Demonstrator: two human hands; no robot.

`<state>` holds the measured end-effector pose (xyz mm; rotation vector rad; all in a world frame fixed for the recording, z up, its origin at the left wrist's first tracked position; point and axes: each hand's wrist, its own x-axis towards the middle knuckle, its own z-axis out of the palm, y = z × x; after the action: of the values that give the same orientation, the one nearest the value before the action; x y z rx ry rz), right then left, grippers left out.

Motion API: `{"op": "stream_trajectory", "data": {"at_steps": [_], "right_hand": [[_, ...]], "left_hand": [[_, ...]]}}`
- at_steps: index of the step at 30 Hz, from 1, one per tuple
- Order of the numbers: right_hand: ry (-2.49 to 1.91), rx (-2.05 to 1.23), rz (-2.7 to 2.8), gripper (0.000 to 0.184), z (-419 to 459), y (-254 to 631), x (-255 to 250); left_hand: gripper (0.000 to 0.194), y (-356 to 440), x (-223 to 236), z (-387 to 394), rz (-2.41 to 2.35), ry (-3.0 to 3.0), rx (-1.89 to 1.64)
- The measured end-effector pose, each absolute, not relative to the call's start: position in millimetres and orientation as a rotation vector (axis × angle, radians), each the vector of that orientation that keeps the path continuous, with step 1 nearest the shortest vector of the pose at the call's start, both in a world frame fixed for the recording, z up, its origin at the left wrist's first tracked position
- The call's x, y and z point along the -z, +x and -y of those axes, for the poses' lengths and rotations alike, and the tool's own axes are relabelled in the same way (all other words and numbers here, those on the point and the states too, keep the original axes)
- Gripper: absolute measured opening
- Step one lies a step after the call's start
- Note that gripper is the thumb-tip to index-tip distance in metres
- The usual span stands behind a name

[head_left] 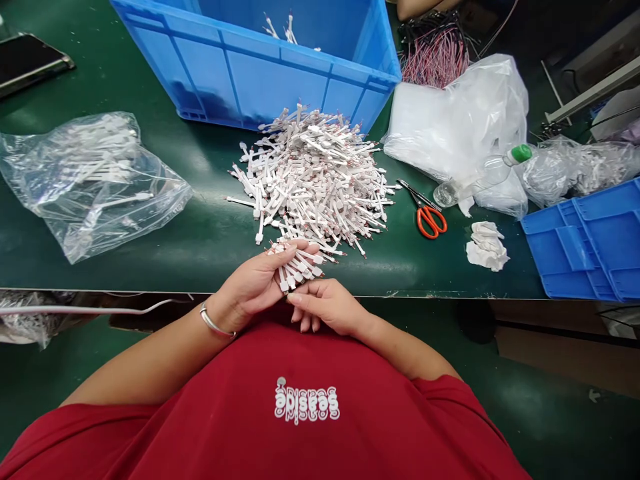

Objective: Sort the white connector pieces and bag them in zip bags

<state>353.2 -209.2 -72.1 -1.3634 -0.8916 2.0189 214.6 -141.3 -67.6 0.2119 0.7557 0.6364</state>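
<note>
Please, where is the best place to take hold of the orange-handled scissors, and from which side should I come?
Grip the orange-handled scissors by their orange loops, coming from the near side with your right hand. The loops lie nearest you, while the metal blades point away from you, so your fingers stay clear of them.

- A blue plastic crate (240, 73) on the green counter (150, 273), a few white parts inside
- A zip bag (90, 187) of white parts at the left
- A phone (27, 63) near the counter's far left corner
- A bundle of pink wires (435, 57) behind the crate
- A crumpled clear plastic bag (450, 127)
- A plastic bottle (487, 177) with a green cap, lying on its side
- Orange-handled scissors (430, 221)
- A crumpled white cloth (486, 247)
- A blue divided tray (585, 243) at the right
</note>
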Motion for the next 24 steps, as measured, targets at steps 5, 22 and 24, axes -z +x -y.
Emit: {"op": "stream_trajectory", "data": {"at_steps": [5, 22, 24], "right_hand": [[-1.467, -1.738, 0.838, 0.042, 215, 370, 71], [-1.538, -1.558, 0.97, 0.04, 222, 377, 72], [-1.56, -1.419, 1.036, 0.037, 225, 378, 71]], "left_hand": [[0.015, 215, 68, 142, -0.767, 0.237, -0.641], [0.029, 219, 61, 144, -0.775, 0.201, -0.594], [0.03, 219, 59, 143, -0.777, 0.179, -0.583]]}}
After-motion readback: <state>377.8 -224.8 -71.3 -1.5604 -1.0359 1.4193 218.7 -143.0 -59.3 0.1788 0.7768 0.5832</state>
